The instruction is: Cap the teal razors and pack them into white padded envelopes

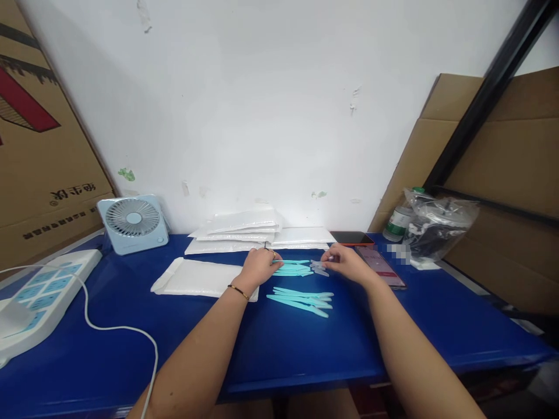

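My left hand [258,266] is closed around one end of a small bundle of slim teal sticks [293,268] lying on the blue table [305,349]. At the bundle's other end my right hand [345,263] pinches the pale grey tips [318,267]. A second group of the same teal sticks [301,301] lies loose on the table just in front of my hands. A white padded mailer [196,277] lies flat, partly under my left wrist.
A stack of white padded mailers [244,230] sits by the wall. To the left are a small blue desk fan [133,222] and a white power strip [43,294] with its cable. A phone [381,266], a bottle [398,223] and a plastic bag [439,224] lie at right. Cardboard boxes flank both sides.
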The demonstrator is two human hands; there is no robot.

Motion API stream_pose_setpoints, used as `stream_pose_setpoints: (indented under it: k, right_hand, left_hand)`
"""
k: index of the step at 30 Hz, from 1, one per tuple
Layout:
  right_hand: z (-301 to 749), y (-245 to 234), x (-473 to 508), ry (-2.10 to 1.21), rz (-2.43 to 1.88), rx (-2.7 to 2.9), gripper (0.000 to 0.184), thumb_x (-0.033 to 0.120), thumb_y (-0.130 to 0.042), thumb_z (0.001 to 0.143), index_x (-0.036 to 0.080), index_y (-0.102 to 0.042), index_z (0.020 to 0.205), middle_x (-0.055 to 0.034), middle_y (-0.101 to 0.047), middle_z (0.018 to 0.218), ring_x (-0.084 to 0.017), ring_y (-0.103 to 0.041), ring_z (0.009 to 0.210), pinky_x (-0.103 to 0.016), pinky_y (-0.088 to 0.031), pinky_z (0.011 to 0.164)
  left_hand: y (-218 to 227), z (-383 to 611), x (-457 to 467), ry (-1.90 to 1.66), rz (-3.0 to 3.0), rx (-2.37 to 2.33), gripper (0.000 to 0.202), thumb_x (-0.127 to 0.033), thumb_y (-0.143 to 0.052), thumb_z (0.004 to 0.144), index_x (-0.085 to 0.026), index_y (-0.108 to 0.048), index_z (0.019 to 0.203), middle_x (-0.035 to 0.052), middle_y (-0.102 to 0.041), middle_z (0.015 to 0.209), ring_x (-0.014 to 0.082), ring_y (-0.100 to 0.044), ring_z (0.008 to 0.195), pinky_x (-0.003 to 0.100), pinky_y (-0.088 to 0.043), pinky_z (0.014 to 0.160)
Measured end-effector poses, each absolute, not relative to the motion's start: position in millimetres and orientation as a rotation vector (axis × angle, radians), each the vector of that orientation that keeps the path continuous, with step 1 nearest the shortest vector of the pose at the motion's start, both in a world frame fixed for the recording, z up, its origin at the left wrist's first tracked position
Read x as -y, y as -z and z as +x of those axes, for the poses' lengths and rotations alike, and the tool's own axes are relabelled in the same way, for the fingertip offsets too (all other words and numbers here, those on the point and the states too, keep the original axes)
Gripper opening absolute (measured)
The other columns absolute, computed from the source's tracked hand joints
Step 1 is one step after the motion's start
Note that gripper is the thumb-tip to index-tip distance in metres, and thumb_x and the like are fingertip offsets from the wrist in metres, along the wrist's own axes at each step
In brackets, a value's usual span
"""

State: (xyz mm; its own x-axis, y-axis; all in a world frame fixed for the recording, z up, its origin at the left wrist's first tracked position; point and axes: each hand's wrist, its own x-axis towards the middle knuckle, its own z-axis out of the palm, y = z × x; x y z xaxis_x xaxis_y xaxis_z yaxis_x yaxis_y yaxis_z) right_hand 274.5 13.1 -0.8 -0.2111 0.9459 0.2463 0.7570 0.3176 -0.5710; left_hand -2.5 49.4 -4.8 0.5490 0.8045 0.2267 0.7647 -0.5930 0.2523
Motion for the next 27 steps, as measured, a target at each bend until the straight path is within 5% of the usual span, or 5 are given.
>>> stream_pose_setpoints:
  k: [4, 9, 15, 20, 27]
  right_hand:
    - [273, -8, -3, -0.679, -1.444, 2.144, 0.028, 0.042, -0.069, 0.067, 0.017, -0.067, 0.078, -0.0027, -0.059, 0.076, -0.014, -0.052, 0.067, -0.025, -0.04, 0.06]
    - [264, -12, 6, -0.959, -1.389, 2.47, 0.029, 0.043, -0.075, 0.059, 0.017, -0.07, 0.071, -0.0009, -0.059, 0.069, -0.014, -0.052, 0.063, -0.023, -0.037, 0.056]
    - [260, -9, 3, -0.814, -1.402, 2.311, 0.024, 0.039, -0.07, 0.066, 0.017, -0.066, 0.074, -0.0002, -0.057, 0.07, -0.013, -0.051, 0.063, -0.023, -0.037, 0.056]
    - [268, 1, -8, -0.591, -1.483, 2.156, 0.017, 0.034, -0.065, 0.071, 0.017, -0.064, 0.071, -0.0018, -0.059, 0.074, -0.014, -0.052, 0.066, -0.024, -0.038, 0.058]
    - [265, -6, -3, -0.533, -1.479, 2.176, 0.021, 0.036, -0.069, 0.066, 0.018, -0.066, 0.076, -0.0019, -0.061, 0.078, -0.014, -0.052, 0.067, -0.024, -0.039, 0.06]
  left_hand:
    - [5, -4, -47, -0.58, 2.639, -1.313, 0.027, -0.036, -0.058, 0.079, -0.028, -0.064, 0.104, 0.0007, -0.065, 0.102, 0.0202, -0.055, 0.099, 0.033, -0.036, 0.088]
    - [0, 5, -35, -0.56, 2.644, -1.096, 0.023, -0.041, -0.054, 0.082, -0.025, -0.066, 0.092, 0.0, -0.066, 0.094, 0.0172, -0.057, 0.092, 0.029, -0.037, 0.083]
    - [-2, 16, -24, -0.366, 2.745, -0.895, 0.028, -0.044, -0.046, 0.088, -0.026, -0.067, 0.087, -0.0022, -0.067, 0.079, 0.0151, -0.059, 0.081, 0.029, -0.033, 0.078]
    - [1, 11, -34, -0.464, 2.804, -1.158, 0.024, -0.034, -0.05, 0.086, -0.021, -0.068, 0.077, 0.0033, -0.066, 0.086, 0.0193, -0.056, 0.09, 0.032, -0.033, 0.078]
    - [-2, 8, -36, -0.55, 2.677, -1.179, 0.022, -0.04, -0.058, 0.08, -0.025, -0.065, 0.093, 0.0009, -0.063, 0.09, 0.018, -0.056, 0.089, 0.031, -0.035, 0.079]
